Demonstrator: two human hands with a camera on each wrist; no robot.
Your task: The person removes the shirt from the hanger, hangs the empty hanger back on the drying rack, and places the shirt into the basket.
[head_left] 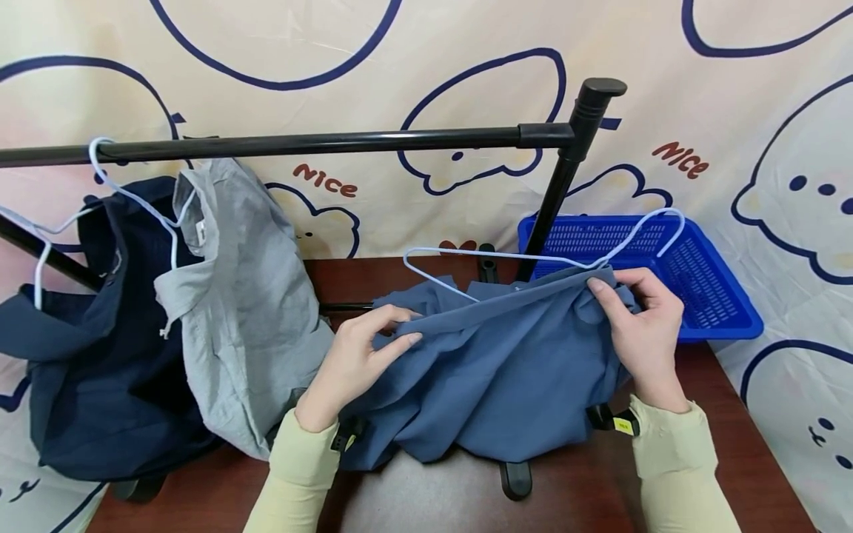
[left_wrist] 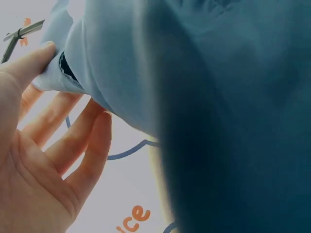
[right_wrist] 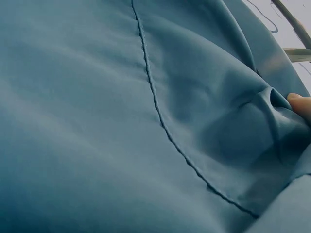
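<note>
A blue garment with a wide band along its top edge (head_left: 493,370) hangs spread between both hands. My left hand (head_left: 349,363) pinches the left part of the band; in the left wrist view, the thumb (left_wrist: 41,58) lies on one side of the cloth and fingers on the other. At the right end, my right hand (head_left: 646,340) grips the band with its thumb in front. A pale blue hanger (head_left: 533,257) pokes out of the top opening, its hook to the right; its lower part is hidden in the cloth. Cloth fills most of the right wrist view.
A black rack bar (head_left: 346,142) runs across, with an upright (head_left: 554,192) at right. Grey (head_left: 253,296) and dark navy (head_left: 126,392) garments hang at left on pale hangers. A blue basket (head_left: 733,311) stands behind my right hand on the brown table (head_left: 706,444).
</note>
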